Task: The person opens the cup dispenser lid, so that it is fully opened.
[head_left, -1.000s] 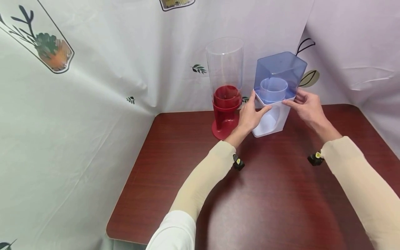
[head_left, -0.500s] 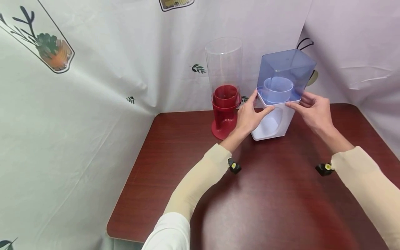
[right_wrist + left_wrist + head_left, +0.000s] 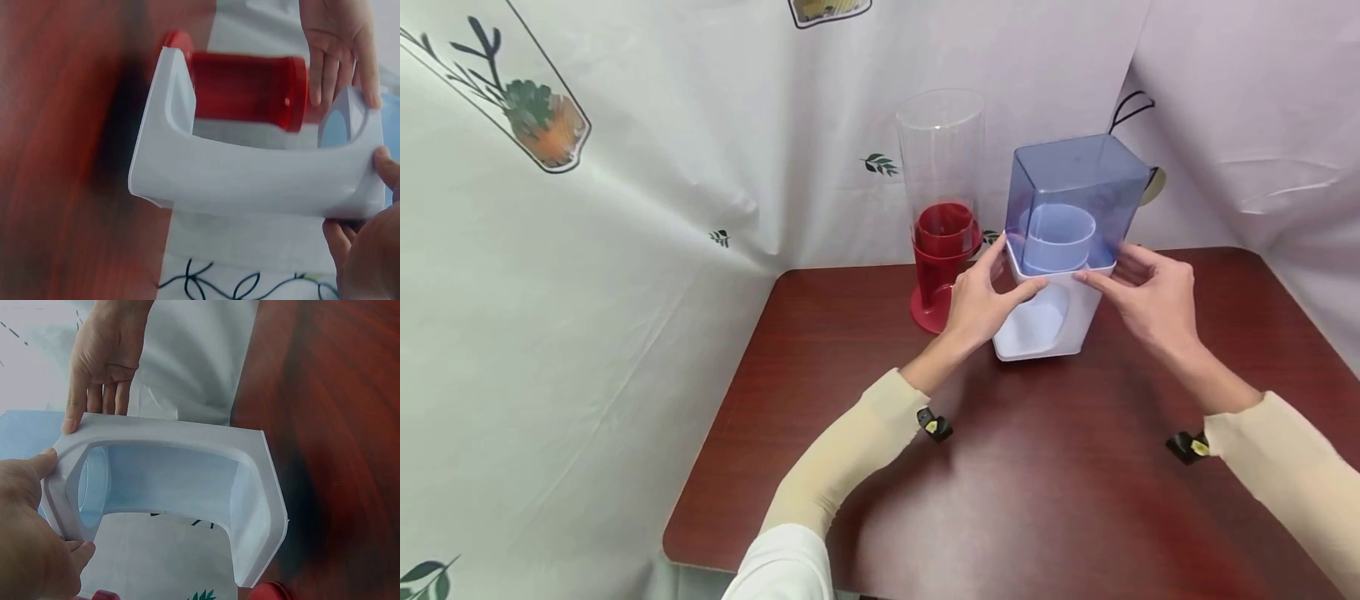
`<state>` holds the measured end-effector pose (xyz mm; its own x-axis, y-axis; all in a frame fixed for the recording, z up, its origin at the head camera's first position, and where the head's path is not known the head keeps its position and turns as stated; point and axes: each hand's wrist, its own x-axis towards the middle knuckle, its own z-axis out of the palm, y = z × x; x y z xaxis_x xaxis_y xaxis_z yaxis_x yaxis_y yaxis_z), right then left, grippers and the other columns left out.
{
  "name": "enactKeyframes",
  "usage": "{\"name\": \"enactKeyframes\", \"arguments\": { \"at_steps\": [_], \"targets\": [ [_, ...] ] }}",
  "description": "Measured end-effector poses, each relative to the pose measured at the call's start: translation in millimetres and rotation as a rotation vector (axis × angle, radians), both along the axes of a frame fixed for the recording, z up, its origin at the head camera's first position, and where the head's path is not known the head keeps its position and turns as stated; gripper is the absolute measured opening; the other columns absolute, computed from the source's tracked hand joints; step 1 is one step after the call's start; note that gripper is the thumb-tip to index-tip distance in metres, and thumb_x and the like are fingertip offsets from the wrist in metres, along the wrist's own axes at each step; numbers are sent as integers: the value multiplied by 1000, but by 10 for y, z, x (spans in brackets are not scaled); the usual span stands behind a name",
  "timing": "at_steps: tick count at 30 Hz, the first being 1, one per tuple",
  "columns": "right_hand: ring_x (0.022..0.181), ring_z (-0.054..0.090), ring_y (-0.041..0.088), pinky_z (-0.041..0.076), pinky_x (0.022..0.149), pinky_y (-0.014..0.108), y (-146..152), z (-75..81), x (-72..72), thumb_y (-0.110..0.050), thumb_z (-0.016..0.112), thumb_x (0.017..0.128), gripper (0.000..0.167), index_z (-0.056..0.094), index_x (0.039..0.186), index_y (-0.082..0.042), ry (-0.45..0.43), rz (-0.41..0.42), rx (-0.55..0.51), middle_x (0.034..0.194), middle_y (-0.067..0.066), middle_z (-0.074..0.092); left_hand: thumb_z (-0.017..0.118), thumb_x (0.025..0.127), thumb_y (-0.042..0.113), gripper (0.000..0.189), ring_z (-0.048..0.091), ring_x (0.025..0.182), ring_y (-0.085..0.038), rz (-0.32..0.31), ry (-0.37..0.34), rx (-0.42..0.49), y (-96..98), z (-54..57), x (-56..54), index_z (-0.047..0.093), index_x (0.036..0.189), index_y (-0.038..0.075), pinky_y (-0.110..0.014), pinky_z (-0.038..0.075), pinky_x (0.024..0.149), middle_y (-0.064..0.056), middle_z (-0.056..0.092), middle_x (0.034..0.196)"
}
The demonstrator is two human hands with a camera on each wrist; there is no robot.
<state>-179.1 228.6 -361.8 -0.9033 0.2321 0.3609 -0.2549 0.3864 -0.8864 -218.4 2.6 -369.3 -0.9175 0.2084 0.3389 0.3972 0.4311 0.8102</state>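
Observation:
My left hand (image 3: 977,304) and right hand (image 3: 1157,296) grip the two sides of a white stand with a blue see-through box top (image 3: 1078,167), thumbs on the front and fingers around the sides. They hold it at the seam where the top meets the white base (image 3: 1086,312). A round ring (image 3: 1062,242) shows through the blue top. Below it the base has a large rounded opening in front. In the left wrist view, the base (image 3: 187,428) lies sideways across the picture, its bottom close over the table. The fingers behind the stand are partly hidden.
Just left of the stand, a red holder (image 3: 931,312) with a tall clear tube (image 3: 940,154) stands near the table's back edge. The dark red table (image 3: 820,392) has rounded corners. A white printed cloth (image 3: 700,125) hangs behind and at the left.
Both hands have brought the stand toward the front of the table, after a small shift to the right and back left. The red holder has stayed in place.

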Motion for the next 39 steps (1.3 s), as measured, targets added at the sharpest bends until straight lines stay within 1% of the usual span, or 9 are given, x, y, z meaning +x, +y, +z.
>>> {"name": "enactKeyframes", "arguments": {
  "at_steps": [3, 6, 10, 14, 19, 22, 28, 33, 39],
  "targets": [
    [94, 66, -16, 53, 81, 10, -81, -25, 120, -7, 93, 82, 66, 66, 140, 3, 13, 3, -3, 132, 29, 65, 87, 89, 42, 87, 62, 133, -10, -24, -12, 21, -92, -27, 112, 46, 163, 19, -22, 50, 105, -1, 62, 149],
    [91, 66, -17, 53, 79, 10, -154, -57, 245, -7, 93, 82, 63, 66, 139, 5, 12, 15, -1, 129, 31, 66, 88, 89, 40, 87, 61, 133, -9, -37, -6, 28, -191, -63, 218, 47, 162, 20, -21, 50, 105, 0, 62, 149],
    [91, 67, -15, 54, 79, 11, -258, -82, 398, -8, 92, 83, 62, 67, 138, 5, 0, 44, -15, 127, 31, 67, 89, 87, 40, 85, 60, 135, -9, -31, 0, 22, -329, -84, 355, 50, 160, 21, -23, 49, 107, 2, 62, 149],
    [90, 68, -14, 54, 78, 11, -345, -96, 520, -8, 93, 83, 60, 68, 136, 6, -14, 61, -14, 125, 29, 69, 91, 86, 36, 85, 60, 135, -9, -30, -11, 41, -453, -104, 467, 51, 159, 21, -26, 50, 108, 4, 63, 149],
    [87, 68, -13, 54, 76, 11, -402, -115, 667, -14, 94, 83, 59, 70, 134, 5, -45, 78, 25, 124, 29, 69, 92, 85, 29, 84, 60, 133, -6, -83, -31, 110, -613, -140, 584, 53, 159, 21, -29, 52, 106, 8, 62, 149],
    [86, 68, -13, 54, 75, 10, -435, -126, 749, -17, 94, 83, 59, 71, 133, 3, -57, 90, 53, 125, 29, 69, 93, 85, 26, 84, 60, 133, -6, -114, -32, 131, -709, -149, 658, 52, 158, 18, -29, 51, 107, 7, 61, 150],
    [86, 70, -10, 54, 75, 11, -523, -141, 884, -17, 94, 83, 56, 73, 131, 1, -61, 129, 64, 119, 26, 73, 92, 85, 22, 82, 62, 132, -11, -133, -27, 132, -874, -158, 799, 53, 157, 16, -27, 50, 107, 3, 61, 150],
    [85, 71, -7, 56, 74, 13, -576, -143, 974, -16, 92, 85, 55, 72, 133, 1, -82, 169, 48, 122, 25, 72, 93, 85, 21, 83, 64, 130, -12, -141, -45, 135, -982, -174, 880, 54, 157, 19, -30, 50, 108, 2, 61, 150],
    [85, 74, -2, 58, 73, 15, -610, -143, 1058, -15, 92, 85, 54, 73, 134, -2, -94, 204, 54, 121, 22, 73, 92, 85, 24, 83, 66, 128, -13, -146, -62, 96, -1078, -190, 947, 53, 158, 23, -34, 49, 110, 2, 61, 149]
  ]
}}
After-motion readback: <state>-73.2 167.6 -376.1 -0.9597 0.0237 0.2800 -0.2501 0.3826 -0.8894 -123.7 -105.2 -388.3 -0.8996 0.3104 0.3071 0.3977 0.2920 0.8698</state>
